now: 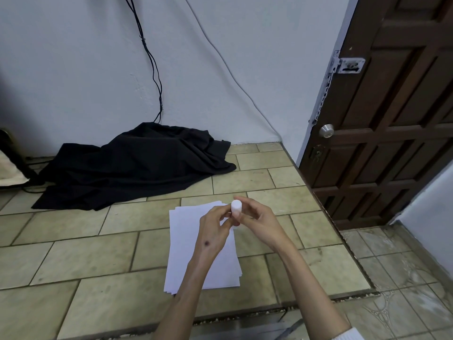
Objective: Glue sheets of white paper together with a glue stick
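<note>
Glue stick (236, 209) pinched upright between both hands, left hand (213, 229) low on the body, right hand (257, 220) round the cap end (cap apparently on). Directly below: paper stack (186, 244) on the tiled counter (98, 253), long axis running away from the person.

Two bare forearms reach forward from the bottom edge, meeting in the middle. The left hand (213, 228) and the right hand (257, 220) are raised together, fingers curled, both pinching a small white cylindrical glue stick (236, 209) between their fingertips.
</note>
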